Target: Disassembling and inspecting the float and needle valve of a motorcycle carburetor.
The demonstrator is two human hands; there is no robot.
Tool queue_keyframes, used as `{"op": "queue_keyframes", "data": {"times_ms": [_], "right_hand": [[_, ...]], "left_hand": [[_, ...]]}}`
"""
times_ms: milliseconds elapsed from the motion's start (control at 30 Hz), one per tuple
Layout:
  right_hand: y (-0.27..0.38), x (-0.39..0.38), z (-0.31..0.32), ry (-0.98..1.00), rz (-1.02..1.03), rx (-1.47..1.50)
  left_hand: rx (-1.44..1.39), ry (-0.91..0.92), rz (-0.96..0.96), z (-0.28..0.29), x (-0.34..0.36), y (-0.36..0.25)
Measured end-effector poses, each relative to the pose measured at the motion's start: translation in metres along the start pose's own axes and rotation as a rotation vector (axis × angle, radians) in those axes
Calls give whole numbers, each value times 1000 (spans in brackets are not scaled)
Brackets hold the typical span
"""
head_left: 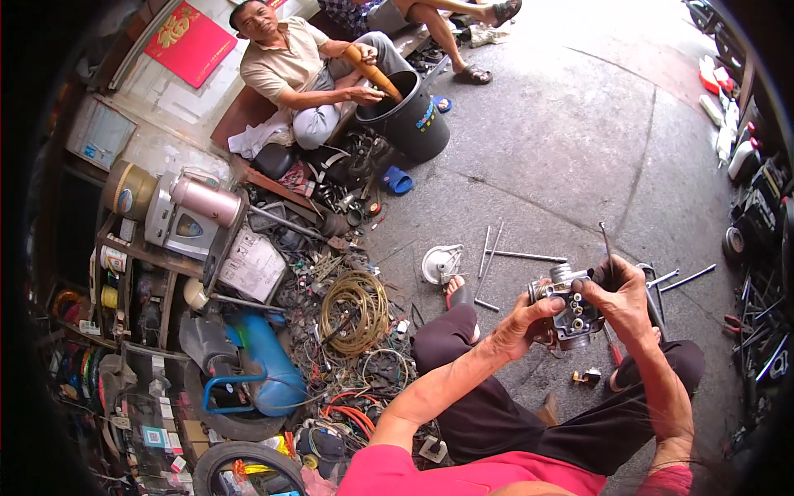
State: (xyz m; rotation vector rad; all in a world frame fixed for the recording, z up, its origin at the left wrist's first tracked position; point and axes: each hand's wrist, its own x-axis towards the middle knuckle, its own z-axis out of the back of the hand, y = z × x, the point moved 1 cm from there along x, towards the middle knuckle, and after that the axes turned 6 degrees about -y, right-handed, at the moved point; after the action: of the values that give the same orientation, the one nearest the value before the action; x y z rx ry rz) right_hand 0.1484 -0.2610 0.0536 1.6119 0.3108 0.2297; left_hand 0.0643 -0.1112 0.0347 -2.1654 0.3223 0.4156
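A metal carburetor (571, 310) is held up over my lap, its open underside facing me with small brass-coloured parts showing. My left hand (529, 321) grips its left side, thumb lying across the body. On the other side, my right hand (619, 299) is closed around the carburetor's right edge, thumb on top. A thin dark rod (607, 240) sticks up from behind the right fingers; its kind is unclear. Below the hands, a red handle (615, 354) shows near my right leg. A small black and brass-coloured part (586, 377) lies on the floor between my legs.
Metal rods (525, 255) and a round silver drum-shaped part (441, 264) lie ahead on the floor. Coiled yellowish hose (354, 312), tangled wires and a blue tank (269, 364) crowd the left. A seated person holds a long orange-brown object over a black bin (418, 128). Tools (765, 339) line the right.
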Motion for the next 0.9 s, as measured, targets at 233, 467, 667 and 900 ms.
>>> {"op": "queue_keyframes", "data": {"times_ms": [233,467,667,900], "right_hand": [[11,-1,-1,-11,-15,-36],[2,-7,4,-18,10,-77],[1,-2,15,15,-6,-91],[22,2,-9,53,-72,-69]], "left_hand": [[-88,-24,-21,-8,1,-4],[-54,-26,19,-5,1,5],[-47,52,81,2,11,10],[-43,-12,4,8,1,-14]]}}
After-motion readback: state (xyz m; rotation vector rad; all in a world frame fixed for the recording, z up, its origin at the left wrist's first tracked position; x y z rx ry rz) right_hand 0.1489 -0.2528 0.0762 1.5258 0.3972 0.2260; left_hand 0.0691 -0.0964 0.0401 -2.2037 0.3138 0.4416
